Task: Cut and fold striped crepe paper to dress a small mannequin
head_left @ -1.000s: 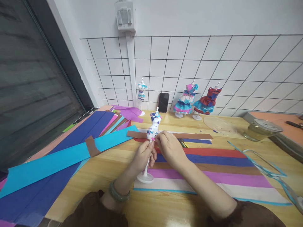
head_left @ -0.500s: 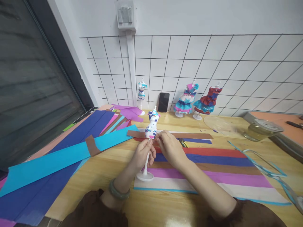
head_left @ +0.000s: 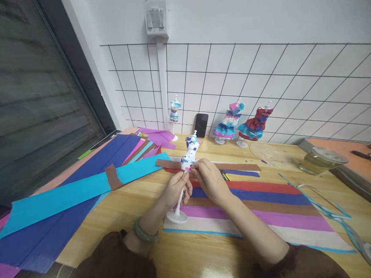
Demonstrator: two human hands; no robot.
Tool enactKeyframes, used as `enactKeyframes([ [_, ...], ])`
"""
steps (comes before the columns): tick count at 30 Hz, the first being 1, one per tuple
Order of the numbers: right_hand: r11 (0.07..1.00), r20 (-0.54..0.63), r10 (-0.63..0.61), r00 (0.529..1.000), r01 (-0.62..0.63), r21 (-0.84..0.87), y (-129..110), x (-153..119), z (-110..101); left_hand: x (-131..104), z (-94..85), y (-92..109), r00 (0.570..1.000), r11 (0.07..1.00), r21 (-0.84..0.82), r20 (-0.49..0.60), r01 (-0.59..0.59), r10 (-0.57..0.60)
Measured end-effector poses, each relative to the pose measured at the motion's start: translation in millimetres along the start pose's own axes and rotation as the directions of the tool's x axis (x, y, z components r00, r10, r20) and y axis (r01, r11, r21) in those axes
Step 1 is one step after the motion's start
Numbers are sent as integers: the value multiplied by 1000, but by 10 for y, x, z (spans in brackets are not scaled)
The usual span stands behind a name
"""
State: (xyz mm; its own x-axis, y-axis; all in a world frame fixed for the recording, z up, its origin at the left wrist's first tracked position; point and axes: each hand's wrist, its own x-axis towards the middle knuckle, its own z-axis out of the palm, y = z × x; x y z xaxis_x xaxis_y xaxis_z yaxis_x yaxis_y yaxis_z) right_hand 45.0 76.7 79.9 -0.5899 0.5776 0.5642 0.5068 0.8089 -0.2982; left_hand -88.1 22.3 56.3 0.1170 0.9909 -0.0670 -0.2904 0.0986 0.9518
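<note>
Where hands [head_left: 176,189] [head_left: 213,180] touch, mannequin [head_left: 189,156] hides (partly).

Wall: white, with a black-lined grid [head_left: 139,60] on its lower part
Fixture: white switch box [head_left: 157,18] above vertical trunking [head_left: 162,77]
Left side: dark panel [head_left: 43,77]
Worktop [head_left: 116,235]: pale wood, glare at its near edge
</note>
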Motion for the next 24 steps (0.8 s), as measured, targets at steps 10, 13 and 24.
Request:
enactKeyframes([
  [10, 998, -46, -48, 998, 50, 47, 18, 0, 15, -2, -57, 24, 998, 994, -83, -26, -67, 65],
  [13, 997, -50, -39, 998, 42, 61, 10, 1, -6, -1, -45, -8, 999, 996, -70, 0, -52, 52],
  [24, 994, 4, -92, 996, 92, -52, 16, 15, -25, 9, -50, -30, 999, 1000, -23, 53, 9, -8],
])
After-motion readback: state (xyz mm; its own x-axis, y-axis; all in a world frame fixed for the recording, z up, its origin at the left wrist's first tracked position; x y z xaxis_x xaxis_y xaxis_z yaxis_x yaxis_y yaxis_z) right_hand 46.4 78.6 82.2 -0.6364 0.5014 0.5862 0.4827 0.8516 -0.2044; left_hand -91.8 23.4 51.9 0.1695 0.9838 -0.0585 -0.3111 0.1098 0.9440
